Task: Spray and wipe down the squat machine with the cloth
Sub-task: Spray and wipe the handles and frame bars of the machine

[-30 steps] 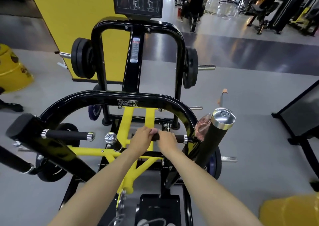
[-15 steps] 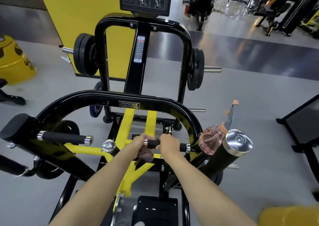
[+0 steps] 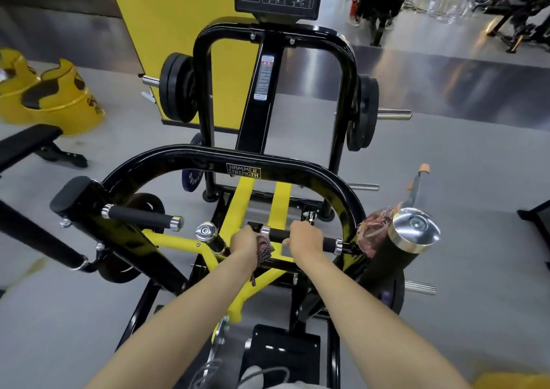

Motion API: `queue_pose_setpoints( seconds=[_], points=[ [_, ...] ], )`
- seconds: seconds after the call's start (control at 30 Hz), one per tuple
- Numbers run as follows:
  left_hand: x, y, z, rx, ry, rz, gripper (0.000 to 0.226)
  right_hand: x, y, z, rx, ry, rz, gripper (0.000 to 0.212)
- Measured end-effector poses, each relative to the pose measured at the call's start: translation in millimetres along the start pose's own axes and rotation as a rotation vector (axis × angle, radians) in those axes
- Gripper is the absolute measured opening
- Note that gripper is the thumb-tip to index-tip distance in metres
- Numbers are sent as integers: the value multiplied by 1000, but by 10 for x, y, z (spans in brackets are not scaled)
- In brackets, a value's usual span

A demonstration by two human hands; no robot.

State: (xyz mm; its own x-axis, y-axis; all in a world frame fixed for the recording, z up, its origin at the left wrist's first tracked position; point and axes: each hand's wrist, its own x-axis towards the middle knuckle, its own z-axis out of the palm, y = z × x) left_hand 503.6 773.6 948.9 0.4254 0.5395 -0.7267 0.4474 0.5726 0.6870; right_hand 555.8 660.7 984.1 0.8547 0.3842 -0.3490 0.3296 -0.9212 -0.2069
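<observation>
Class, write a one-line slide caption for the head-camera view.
Cleaning a squat machine: left hand holds the cloth at the handle end, right hand grips the handle.

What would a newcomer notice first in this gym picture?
At centre, the left hand holds a dark cloth on the black handle of the yellow-and-black squat machine, the right hand gripping beside it. A pink spray bottle sits at right, partly hidden by a chrome-capped roller.

Partly hidden
Left hand (image 3: 245,243) covers most of the cloth (image 3: 264,250); a chrome-capped post (image 3: 413,231) blocks half the spray bottle (image 3: 372,234).
</observation>
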Motion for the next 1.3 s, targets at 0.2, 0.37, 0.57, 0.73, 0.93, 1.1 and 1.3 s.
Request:
queue_pose_setpoints(
  seconds=[0.2,0.37,0.57,0.73,0.93,1.1,1.3],
  points=[
    [-8,121,40,421,-157,309,31,15,11,-44,2,-16,-17,21],
    [-60,12,-34,297,-203,404,32,78,27,-57,9,-24,6,26],
    [37,238,-235,461,-119,338,29,94,46,6,-1,-41,1,24],
    [-70,91,-47,420,-266,380,31,125,12,-51,-40,-58,8,29],
    [-98,-14,-214,436,-237,514,30,167,-4,-73,-64,-68,25,30],
    [-64,269,-175,655,-298,759,30,163,-6,-113,-27,-68,37,33],
    [175,-235,-187,1128,-185,1091,35,-8,71,78,-20,121,-22,43]
  ],
)
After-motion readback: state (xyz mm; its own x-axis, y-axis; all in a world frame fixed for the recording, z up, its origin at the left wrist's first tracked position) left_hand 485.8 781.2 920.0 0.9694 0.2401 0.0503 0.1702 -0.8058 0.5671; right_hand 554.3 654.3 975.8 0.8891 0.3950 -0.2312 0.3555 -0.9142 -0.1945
